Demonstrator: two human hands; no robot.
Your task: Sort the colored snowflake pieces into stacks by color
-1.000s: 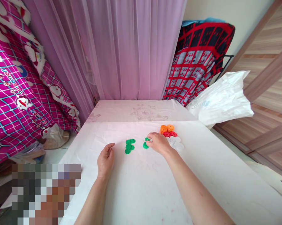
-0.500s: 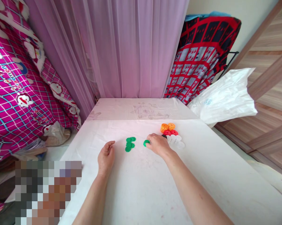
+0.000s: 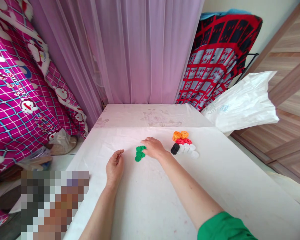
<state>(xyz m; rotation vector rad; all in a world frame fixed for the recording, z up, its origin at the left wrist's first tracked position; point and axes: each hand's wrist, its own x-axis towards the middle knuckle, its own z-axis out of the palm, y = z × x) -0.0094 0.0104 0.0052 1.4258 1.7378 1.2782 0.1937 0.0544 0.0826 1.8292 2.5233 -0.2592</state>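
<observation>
Your right hand (image 3: 152, 147) is at the right edge of the green discs (image 3: 139, 154), mid-table (image 3: 145, 200); can't tell if its fingers grip one. Your left hand (image 3: 115, 168), left of them, is loosely curled, thumb-finger gap narrow. Right side: black discs (image 3: 175, 149), white discs (image 3: 187, 148), red discs (image 3: 183, 141), orange discs (image 3: 177, 136) farthest.

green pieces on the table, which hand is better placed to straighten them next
Probably the right hand: its fingers are right at the right-hand side of the green pieces, though whether it grips one is unclear. The left hand is loosely curled to their left, a gap away.
</observation>
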